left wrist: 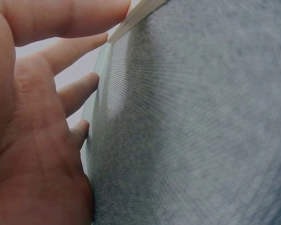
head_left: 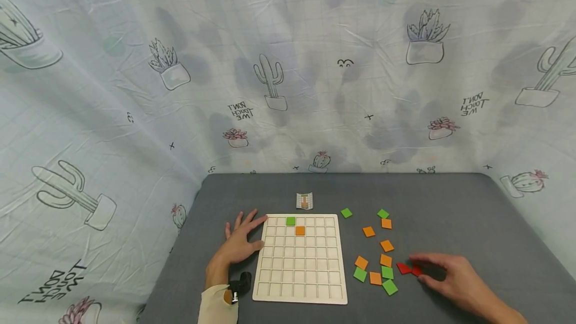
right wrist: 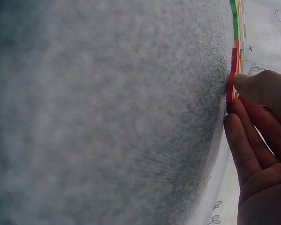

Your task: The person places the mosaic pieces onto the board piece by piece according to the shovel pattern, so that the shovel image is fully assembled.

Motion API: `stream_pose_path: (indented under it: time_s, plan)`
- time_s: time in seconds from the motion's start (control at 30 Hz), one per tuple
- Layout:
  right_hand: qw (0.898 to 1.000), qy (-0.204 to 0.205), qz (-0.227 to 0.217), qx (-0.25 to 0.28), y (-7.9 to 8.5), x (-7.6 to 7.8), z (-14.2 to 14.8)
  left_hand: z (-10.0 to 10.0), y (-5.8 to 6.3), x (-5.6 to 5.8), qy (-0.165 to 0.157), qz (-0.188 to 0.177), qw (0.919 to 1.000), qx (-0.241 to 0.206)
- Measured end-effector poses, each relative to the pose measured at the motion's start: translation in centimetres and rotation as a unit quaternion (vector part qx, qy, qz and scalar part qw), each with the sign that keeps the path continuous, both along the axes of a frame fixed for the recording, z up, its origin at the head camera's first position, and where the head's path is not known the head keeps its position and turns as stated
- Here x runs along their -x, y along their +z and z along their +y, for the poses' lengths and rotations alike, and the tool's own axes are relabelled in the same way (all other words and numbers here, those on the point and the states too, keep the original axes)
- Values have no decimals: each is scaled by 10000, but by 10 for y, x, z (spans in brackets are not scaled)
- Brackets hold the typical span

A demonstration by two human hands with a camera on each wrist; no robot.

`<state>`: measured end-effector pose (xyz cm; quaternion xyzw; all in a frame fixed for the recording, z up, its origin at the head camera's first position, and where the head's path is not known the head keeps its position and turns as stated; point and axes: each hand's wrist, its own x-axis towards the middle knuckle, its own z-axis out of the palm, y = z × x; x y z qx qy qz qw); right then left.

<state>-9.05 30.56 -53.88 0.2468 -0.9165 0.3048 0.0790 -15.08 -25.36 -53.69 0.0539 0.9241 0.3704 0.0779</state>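
A pale wooden grid board (head_left: 299, 264) lies on the grey table. A green tile (head_left: 290, 221) sits in its top row and an orange tile (head_left: 300, 231) one row lower. My left hand (head_left: 240, 244), fingers spread, touches the board's left edge with thumb and index finger. To the right, my right hand (head_left: 454, 276) pinches a red tile (head_left: 417, 271) at table level, thumb on the near side. A second red tile (head_left: 403, 268) lies against it on the left. In the right wrist view the thumb meets the red tile (right wrist: 231, 88) and the fingers are partly hidden.
Several loose orange tiles (head_left: 375, 278) and green tiles (head_left: 389, 287) lie between the board and my right hand. A small printed card (head_left: 304, 201) with a grid pattern is just beyond the board. Cactus-patterned cloth (head_left: 315, 89) hangs behind and at the sides of the table.
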Motion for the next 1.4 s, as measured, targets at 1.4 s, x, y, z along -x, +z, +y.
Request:
stream_pose_path:
  time_s: [1.4]
  plan:
    - [9992,211,282,-211,-1,-4,-8,1,0,0,43,15,10000,64]
